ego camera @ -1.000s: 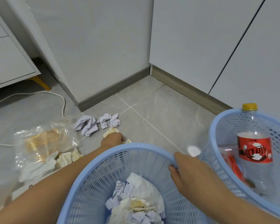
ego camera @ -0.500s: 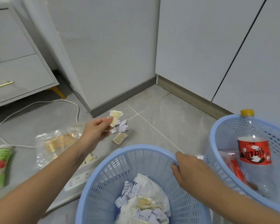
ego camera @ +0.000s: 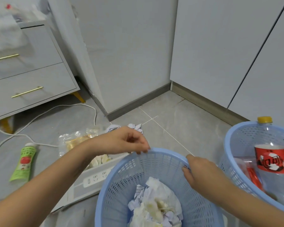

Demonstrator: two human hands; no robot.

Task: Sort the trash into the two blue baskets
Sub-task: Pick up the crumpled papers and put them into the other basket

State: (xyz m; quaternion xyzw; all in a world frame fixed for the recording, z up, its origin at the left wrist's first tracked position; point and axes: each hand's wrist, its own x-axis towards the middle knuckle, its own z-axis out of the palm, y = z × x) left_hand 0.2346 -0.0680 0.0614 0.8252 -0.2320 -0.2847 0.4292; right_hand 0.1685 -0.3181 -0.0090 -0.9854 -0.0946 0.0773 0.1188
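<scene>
The near blue basket (ego camera: 161,157) stands in front of me with crumpled white paper (ego camera: 154,205) and stained tissues inside. My right hand (ego camera: 198,174) grips its far rim. My left hand (ego camera: 128,141) hovers over the rim's left side with loosely curled fingers pointing down, and I see nothing in it. The second blue basket (ego camera: 236,138) at the right holds a clear plastic bottle (ego camera: 270,159) with a red label and yellow cap, plus a red wrapper. Crumpled paper balls (ego camera: 135,126) lie on the floor beyond my left hand.
On the floor at the left lie a clear plastic bag (ego camera: 75,140), a green tube-shaped bottle (ego camera: 24,163), small cream scraps (ego camera: 100,160) and a white power strip (ego camera: 95,177) with its cable (ego camera: 39,115). A drawer cabinet (ego camera: 28,74) stands at the far left, with white cupboard doors behind.
My left hand picked a cream scrap off the floor, carried it back to the near basket's rim, and the scrap is no longer visible in it. My right hand kept its grip.
</scene>
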